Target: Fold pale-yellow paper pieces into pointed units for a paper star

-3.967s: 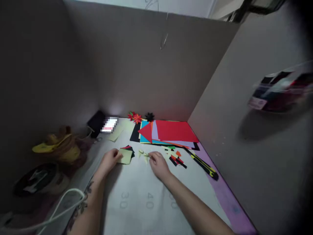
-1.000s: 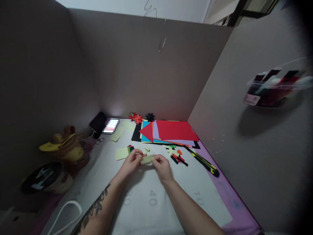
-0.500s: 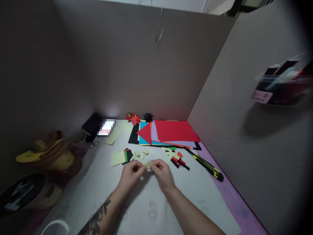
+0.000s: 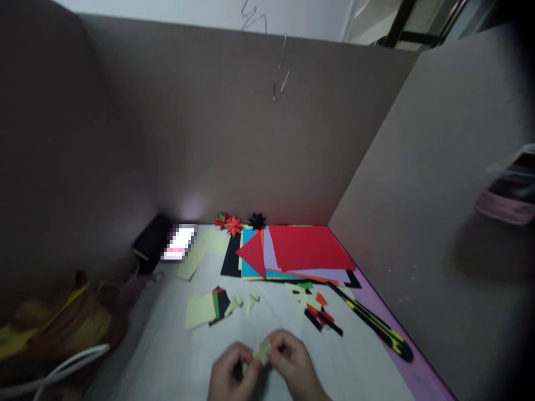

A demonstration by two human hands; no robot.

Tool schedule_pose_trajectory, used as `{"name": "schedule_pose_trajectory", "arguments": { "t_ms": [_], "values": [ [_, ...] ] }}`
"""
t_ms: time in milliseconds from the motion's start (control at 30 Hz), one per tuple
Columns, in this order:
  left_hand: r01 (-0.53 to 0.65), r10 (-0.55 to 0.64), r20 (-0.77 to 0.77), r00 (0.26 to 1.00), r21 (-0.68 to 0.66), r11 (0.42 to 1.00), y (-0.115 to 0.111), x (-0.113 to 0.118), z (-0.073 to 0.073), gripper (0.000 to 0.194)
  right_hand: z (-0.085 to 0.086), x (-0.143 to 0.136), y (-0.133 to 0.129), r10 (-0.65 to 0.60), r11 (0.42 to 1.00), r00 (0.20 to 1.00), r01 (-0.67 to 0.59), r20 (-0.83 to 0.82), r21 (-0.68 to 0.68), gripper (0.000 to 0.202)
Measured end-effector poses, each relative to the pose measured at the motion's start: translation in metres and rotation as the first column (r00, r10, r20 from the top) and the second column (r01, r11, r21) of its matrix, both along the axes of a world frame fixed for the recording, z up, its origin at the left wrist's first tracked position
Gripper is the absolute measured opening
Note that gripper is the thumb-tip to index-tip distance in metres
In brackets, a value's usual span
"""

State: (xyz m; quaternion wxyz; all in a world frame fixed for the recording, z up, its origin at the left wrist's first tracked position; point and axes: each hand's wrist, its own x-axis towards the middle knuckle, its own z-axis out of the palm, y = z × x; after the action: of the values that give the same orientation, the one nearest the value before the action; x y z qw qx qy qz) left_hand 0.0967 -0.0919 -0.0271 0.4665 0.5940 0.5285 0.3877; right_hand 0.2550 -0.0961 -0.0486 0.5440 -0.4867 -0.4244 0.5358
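Between my two hands is a small piece of pale yellow-green paper [image 4: 263, 353], partly covered by my fingers. My left hand [image 4: 234, 372] pinches its left side between thumb and index finger. On its right side my right hand [image 4: 292, 359] has the same kind of pinch. Just beyond my hands lie two small folded pale paper pieces [image 4: 253, 299]. Left of those is a stack of pale paper squares [image 4: 200, 311] with black, green and red ones showing under it.
Paper scraps [image 4: 320, 312] and a black-and-yellow utility knife [image 4: 376, 323] lie to the right. Colored sheets [image 4: 309, 248] and paper stars [image 4: 234, 225] are at the back by the wall. A bright blurred-out screen [image 4: 179, 243] and a white cable [image 4: 75, 362] are on the left.
The view has tilted up and shifted, so the table things and my hands appear lower. Both hands still hold the pale paper, now slanted up to the right.
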Motion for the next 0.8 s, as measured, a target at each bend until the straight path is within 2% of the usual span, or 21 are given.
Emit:
{"name": "schedule_pose_trajectory", "arguments": {
  "t_ms": [67,133,233,367,567,800],
  "values": [
    [-0.028,0.028,-0.017,0.999,0.029,0.999,0.005,0.002,0.019,0.026,0.013,0.000,0.004,-0.034,0.999,0.999,0.034,0.010,0.017,0.024],
    [-0.047,0.048,-0.016,0.999,0.036,0.998,0.010,0.003,0.029,0.024,0.020,-0.001,0.006,-0.052,0.998,0.999,0.052,0.011,0.027,0.022],
    [-0.053,0.053,-0.002,0.999,0.038,0.998,0.012,0.004,0.028,0.021,0.022,0.000,0.005,-0.028,1.000,0.999,0.028,-0.017,0.002,0.019],
    [-0.032,0.031,0.023,0.999,0.043,0.999,0.010,0.004,0.023,0.023,0.022,0.001,0.006,-0.089,0.996,0.995,0.089,-0.040,0.013,0.017],
    [-0.031,0.029,0.031,0.999,0.070,0.997,0.012,0.006,0.031,0.021,0.024,-0.002,0.009,-0.149,0.986,0.988,0.152,-0.048,0.069,0.016],
    [-0.040,0.037,0.054,0.998,0.056,0.998,0.014,0.009,0.034,0.022,0.029,-0.005,0.011,-0.218,0.974,0.973,0.221,-0.079,0.041,0.019]
  ]
}}
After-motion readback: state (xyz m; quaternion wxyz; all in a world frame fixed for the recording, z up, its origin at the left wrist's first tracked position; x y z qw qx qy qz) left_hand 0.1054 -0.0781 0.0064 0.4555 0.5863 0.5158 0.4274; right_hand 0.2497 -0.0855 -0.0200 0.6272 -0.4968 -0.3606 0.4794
